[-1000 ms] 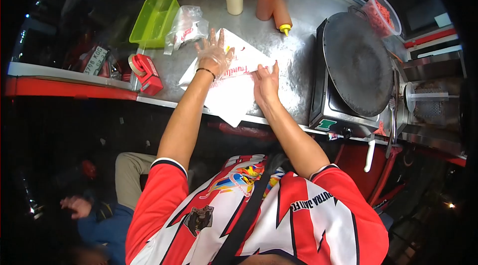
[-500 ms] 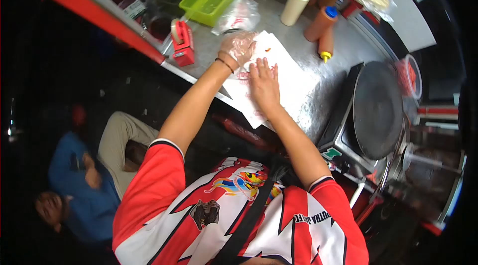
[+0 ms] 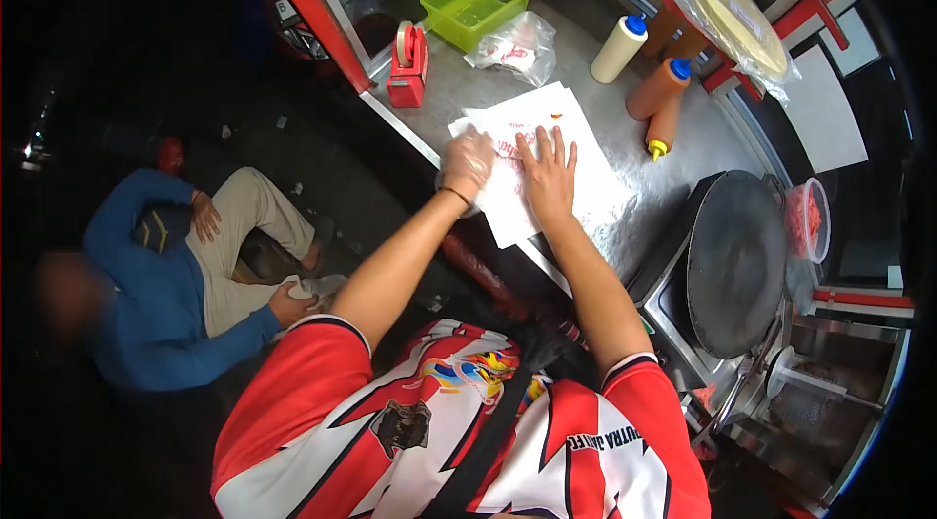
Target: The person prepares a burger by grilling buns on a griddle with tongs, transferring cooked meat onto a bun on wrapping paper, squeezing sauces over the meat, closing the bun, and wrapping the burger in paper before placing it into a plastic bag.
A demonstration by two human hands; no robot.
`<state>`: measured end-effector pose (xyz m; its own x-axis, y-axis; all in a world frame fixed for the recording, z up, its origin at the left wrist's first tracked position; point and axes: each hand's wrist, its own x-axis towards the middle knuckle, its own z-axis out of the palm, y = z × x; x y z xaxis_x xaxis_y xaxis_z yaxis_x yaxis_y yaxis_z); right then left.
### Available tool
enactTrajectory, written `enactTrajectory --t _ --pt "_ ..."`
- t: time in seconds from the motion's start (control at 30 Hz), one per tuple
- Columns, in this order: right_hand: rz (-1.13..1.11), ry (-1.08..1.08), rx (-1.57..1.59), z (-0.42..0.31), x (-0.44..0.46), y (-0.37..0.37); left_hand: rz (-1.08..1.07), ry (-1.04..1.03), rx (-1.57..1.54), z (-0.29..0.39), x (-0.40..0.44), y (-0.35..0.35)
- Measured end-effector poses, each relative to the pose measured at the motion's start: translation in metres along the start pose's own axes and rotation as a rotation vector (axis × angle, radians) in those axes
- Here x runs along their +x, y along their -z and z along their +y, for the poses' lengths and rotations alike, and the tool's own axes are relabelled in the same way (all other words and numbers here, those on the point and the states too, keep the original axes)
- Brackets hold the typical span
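Observation:
White printed wrapping paper [image 3: 561, 153] with red lettering lies on the metal counter, with a small orange-red spot near its upper edge. My right hand [image 3: 549, 182] rests flat on the paper, fingers spread, bare. My left hand [image 3: 468, 165] wears a clear plastic glove and a dark band at the wrist. Its fingers are curled in at the paper's left edge, and the fingertips are partly hidden. A clear plastic bag [image 3: 517, 46] with red print sits just beyond the paper.
A red tape dispenser [image 3: 409, 70] and green basket [image 3: 478, 7] stand at the back left. Sauce bottles [image 3: 620, 49] are to the right. A round black griddle [image 3: 737, 265] stands nearer right, beside a tub of red food [image 3: 807, 219]. A seated person [image 3: 176, 295] is at lower left.
My left hand has moved from the paper's upper left down along its left edge, and its fingers have curled. My right hand stays flat on the paper. The camera view has shifted.

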<state>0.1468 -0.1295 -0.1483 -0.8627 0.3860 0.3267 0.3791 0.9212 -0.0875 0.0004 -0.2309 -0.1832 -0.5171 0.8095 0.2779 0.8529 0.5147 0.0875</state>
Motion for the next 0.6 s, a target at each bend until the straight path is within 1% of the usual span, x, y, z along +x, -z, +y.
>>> enactTrajectory --t 0.07,0.1,0.13,0.2,0.23,0.33,0.37,0.4,0.47,0.5,0.53,0.6 --pt "-0.004 -0.074 -0.035 -0.011 -0.004 0.010 0.023 0.057 -0.126 0.027 0.007 0.009" --pt "0.039 -0.058 -0.011 -0.011 -0.006 0.004 0.127 0.167 -0.298 0.037 0.011 0.000" --pt "0.025 -0.052 0.054 -0.008 -0.006 -0.004 0.085 0.192 -0.486 0.048 0.013 0.019" --pt "-0.021 -0.040 0.186 0.001 -0.011 -0.014 0.346 0.058 -0.630 0.056 0.013 -0.010" --pt "0.008 0.013 0.268 0.005 -0.011 0.000 0.174 0.060 -0.664 0.054 0.013 -0.006" --pt "0.013 -0.244 0.767 0.022 -0.018 0.005 0.164 -0.097 -0.537 0.052 0.018 -0.005" --pt "0.039 -0.296 0.937 0.029 -0.019 -0.001 0.064 -0.176 -0.481 0.048 0.021 -0.012" --pt "-0.013 -0.310 0.985 0.035 -0.017 0.003 0.034 -0.232 -0.396 0.047 0.020 -0.018" --pt "0.025 -0.399 1.259 0.053 -0.013 -0.013 -0.016 -0.350 -0.231 0.048 0.023 -0.026" --pt "0.025 -0.519 1.360 0.059 -0.006 -0.008 -0.111 -0.372 -0.225 0.049 0.021 -0.025" --pt "-0.021 -0.618 1.363 0.071 0.003 -0.006 -0.144 -0.384 -0.226 0.049 0.021 -0.017" --pt "0.061 -0.501 0.876 0.085 0.033 -0.006 -0.213 -0.408 -0.222 0.047 0.020 0.002"
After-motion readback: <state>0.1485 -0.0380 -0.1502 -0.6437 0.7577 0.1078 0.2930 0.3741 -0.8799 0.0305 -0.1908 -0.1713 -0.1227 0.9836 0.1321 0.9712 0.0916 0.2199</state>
